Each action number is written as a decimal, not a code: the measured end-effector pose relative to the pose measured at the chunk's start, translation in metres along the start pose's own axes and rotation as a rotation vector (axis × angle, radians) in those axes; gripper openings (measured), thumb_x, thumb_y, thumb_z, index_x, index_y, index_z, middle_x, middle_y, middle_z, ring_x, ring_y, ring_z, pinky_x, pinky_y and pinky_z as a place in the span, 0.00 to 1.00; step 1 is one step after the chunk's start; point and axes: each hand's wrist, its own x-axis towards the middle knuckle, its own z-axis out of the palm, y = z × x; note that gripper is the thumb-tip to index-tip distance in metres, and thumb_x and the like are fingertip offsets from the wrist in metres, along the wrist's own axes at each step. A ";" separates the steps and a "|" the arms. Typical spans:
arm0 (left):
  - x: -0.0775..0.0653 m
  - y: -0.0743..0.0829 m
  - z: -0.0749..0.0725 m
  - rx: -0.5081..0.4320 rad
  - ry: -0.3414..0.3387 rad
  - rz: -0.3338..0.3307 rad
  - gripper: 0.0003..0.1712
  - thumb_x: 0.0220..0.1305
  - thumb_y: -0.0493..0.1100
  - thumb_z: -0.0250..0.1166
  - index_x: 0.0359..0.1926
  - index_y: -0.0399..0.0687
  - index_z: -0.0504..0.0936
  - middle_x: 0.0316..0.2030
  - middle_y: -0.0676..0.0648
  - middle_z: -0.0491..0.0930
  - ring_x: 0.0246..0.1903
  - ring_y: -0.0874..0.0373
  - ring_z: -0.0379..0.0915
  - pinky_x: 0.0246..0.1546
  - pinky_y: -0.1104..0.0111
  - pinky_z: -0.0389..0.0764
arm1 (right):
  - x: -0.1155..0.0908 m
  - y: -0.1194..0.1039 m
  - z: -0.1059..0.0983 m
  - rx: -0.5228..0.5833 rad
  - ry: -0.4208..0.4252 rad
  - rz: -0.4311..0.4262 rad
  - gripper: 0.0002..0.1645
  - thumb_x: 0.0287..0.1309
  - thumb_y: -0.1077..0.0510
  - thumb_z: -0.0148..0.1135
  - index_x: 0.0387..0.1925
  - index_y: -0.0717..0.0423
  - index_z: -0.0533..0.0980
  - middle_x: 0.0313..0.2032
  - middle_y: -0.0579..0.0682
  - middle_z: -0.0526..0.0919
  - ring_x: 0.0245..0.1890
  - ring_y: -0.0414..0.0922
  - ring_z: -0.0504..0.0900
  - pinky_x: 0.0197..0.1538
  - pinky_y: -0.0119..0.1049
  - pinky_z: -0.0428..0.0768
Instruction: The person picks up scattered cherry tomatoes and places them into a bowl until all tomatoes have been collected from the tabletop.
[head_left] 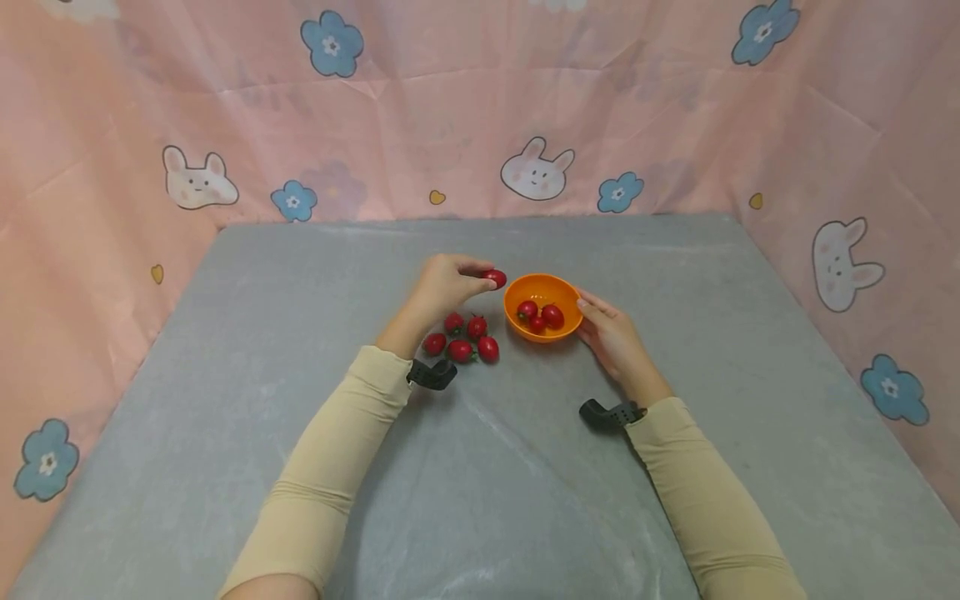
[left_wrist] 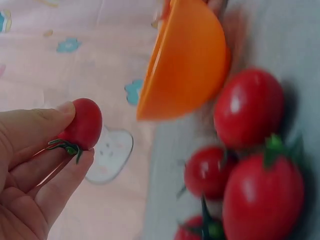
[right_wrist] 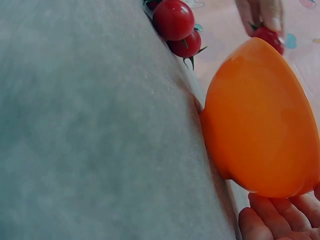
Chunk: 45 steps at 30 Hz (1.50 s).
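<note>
My left hand (head_left: 447, 285) pinches a red cherry tomato (left_wrist: 86, 122) with a green stem between thumb and fingertips, just left of the rim of an orange bowl (head_left: 543, 334). In the left wrist view the tomato's stem faces the palm. Three tomatoes (head_left: 552, 316) lie inside the bowl. At the bowl's right side my right hand (head_left: 617, 343) holds it, the thumb at the rim and the fingers against the outer wall. In the right wrist view those fingers (right_wrist: 272, 217) show beside the wall, and the bowl's foot is close over the table.
Several more cherry tomatoes (head_left: 461, 351) lie grouped on the grey table (head_left: 300, 400), below the left hand and left of the bowl. A pink curtain (head_left: 420, 108) with rabbits and flowers surrounds the table's back and sides. Each wrist wears a black band (head_left: 433, 375).
</note>
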 end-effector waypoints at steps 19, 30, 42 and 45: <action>0.003 0.031 0.045 0.125 -0.105 0.117 0.18 0.55 0.49 0.68 0.48 0.53 0.83 0.47 0.52 0.81 0.48 0.59 0.74 0.49 0.70 0.76 | -0.001 0.002 -0.001 0.000 0.002 -0.002 0.32 0.67 0.51 0.47 0.69 0.56 0.56 0.70 0.51 0.56 0.67 0.46 0.60 0.67 0.41 0.59; 0.004 0.030 0.065 0.189 -0.157 0.155 0.18 0.55 0.48 0.68 0.48 0.52 0.83 0.45 0.53 0.82 0.47 0.59 0.72 0.51 0.71 0.75 | -0.001 0.003 -0.002 -0.005 -0.014 -0.008 0.32 0.67 0.51 0.47 0.69 0.57 0.56 0.70 0.52 0.56 0.67 0.46 0.60 0.67 0.41 0.59; 0.006 0.027 0.079 0.252 -0.143 0.196 0.15 0.56 0.43 0.67 0.46 0.49 0.84 0.42 0.52 0.84 0.42 0.59 0.72 0.49 0.71 0.75 | 0.000 0.003 -0.002 -0.015 -0.024 -0.022 0.33 0.67 0.50 0.47 0.69 0.57 0.56 0.70 0.52 0.56 0.67 0.47 0.60 0.67 0.41 0.59; 0.006 0.026 0.081 0.260 -0.151 0.205 0.14 0.56 0.42 0.67 0.45 0.48 0.84 0.42 0.52 0.84 0.41 0.59 0.72 0.48 0.71 0.76 | 0.000 0.002 -0.002 -0.016 -0.021 -0.020 0.33 0.67 0.49 0.48 0.69 0.57 0.56 0.70 0.52 0.56 0.67 0.47 0.60 0.67 0.41 0.59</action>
